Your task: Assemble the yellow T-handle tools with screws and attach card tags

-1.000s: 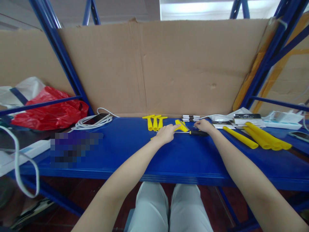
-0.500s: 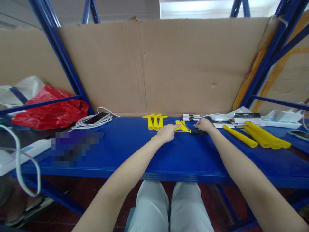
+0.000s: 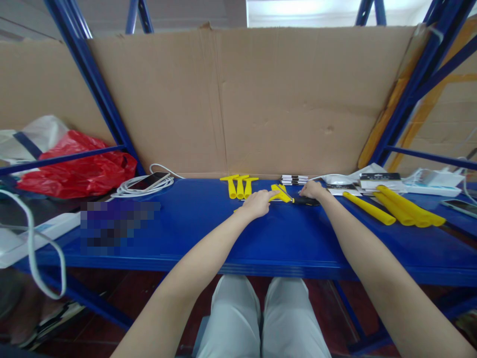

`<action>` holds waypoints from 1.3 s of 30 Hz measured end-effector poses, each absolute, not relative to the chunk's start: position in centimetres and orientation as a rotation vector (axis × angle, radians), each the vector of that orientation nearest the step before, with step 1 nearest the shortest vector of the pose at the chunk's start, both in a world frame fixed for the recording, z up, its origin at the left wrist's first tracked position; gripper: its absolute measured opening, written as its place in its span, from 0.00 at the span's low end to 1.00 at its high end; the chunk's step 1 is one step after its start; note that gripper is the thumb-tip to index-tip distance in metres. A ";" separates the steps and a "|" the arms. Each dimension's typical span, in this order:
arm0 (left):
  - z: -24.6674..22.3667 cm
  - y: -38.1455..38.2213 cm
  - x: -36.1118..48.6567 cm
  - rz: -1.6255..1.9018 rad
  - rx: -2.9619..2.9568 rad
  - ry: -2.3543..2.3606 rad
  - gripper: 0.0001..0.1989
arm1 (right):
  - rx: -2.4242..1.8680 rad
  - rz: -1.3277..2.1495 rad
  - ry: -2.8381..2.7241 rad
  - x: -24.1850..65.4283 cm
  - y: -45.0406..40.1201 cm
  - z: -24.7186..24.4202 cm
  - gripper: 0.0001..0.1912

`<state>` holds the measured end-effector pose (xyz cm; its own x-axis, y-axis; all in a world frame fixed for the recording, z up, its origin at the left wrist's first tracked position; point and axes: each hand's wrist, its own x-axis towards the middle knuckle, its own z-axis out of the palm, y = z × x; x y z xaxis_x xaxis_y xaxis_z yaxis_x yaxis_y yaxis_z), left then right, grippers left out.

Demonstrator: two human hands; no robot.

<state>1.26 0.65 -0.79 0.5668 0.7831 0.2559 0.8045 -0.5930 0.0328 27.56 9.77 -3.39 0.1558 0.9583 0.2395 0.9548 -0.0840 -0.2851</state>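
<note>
The left hand (image 3: 257, 204) is curled round one yellow scraper-like piece (image 3: 280, 195), its index finger laid along the piece toward the wide head, which points right over the middle of the blue table (image 3: 290, 243); a bit of yellow shows at the hand's other side. Just right of that head, the right hand (image 3: 315, 191) is bent down with its fingertips gathered near the tabletop; whether they pinch anything I cannot tell. One screwdriver (image 3: 306, 201) lies just in front of the right hand, its black handle to the right and its shaft pointing left toward the yellow piece. Behind the left hand, three yellow T-shaped pieces (image 3: 240, 189) lie side by side, crossbars toward the back. One small stack of white packets (image 3: 294, 180) with black bands sits behind the yellow head; its count is too fine to tell. To the right of the right hand lie one yellow tube (image 3: 368, 209) on its own and, beside it, a bunch of yellow tubes (image 3: 404, 209), at least three, overlapping. Farther out, there are two phones, one dark phone (image 3: 151, 180) on one coil of white cable (image 3: 126, 191) at the left and one pale-edged phone (image 3: 462, 206) at the far right, and one red bag (image 3: 82, 164) at the far left
</note>
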 end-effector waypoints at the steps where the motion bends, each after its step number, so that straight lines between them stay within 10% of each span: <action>1: -0.8 0.6 1.3 -0.377 -2.703 -1.374 0.29 | -2.113 0.038 -1.831 27.5 9.8 -3.2 0.12; 17: -0.4 0.0 1.6 -0.366 -2.682 -1.344 0.27 | -1.379 0.575 -1.650 21.2 5.3 -0.5 0.04; 39: -0.3 -0.4 1.8 -0.332 -2.659 -1.257 0.27 | -1.452 0.661 -1.610 19.1 4.0 0.1 0.05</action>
<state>1.84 -0.43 -0.27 0.6172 0.7365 0.2768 0.7771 -0.6256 -0.0682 19.11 3.98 0.05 0.0323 0.9705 0.2388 0.5230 0.1872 -0.8315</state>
